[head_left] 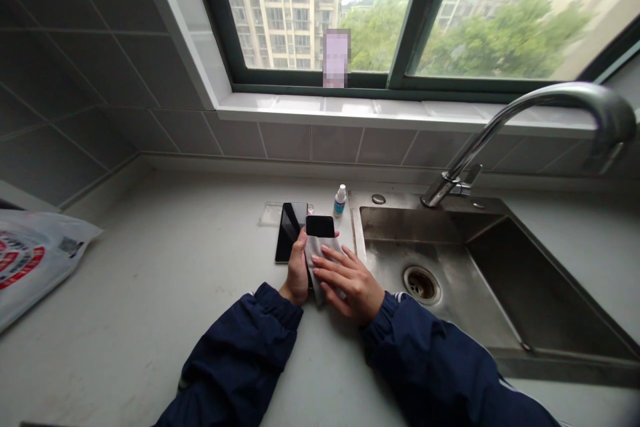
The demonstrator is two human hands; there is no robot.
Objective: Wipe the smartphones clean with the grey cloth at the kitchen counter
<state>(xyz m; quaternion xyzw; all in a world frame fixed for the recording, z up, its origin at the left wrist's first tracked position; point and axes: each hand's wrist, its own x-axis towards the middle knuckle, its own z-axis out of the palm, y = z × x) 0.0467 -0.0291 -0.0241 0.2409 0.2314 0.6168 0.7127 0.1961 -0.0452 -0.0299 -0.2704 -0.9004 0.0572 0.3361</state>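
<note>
My left hand (pixel 298 271) grips a smartphone (pixel 320 226) by its left side, with the black screen facing up. A grey cloth (pixel 315 250) covers the phone's lower part. My right hand (pixel 351 280) lies on the cloth with its fingers stretched out, pressing it against the screen. Just behind my left hand, a black tablet (pixel 291 230) rests on the counter. A clear plastic case (pixel 271 213) lies partly beneath or behind the tablet. Beyond the phone, to the right, stands a small white bottle (pixel 340 201) with a blue label.
A stainless steel sink (pixel 400 253) is set into the counter (pixel 150 267) on the right, with a chrome faucet (pixel 480 140) arching over it. At the far left lies a white plastic bag (pixel 45 253) with red print. A window sill (pixel 350 107) runs along the back.
</note>
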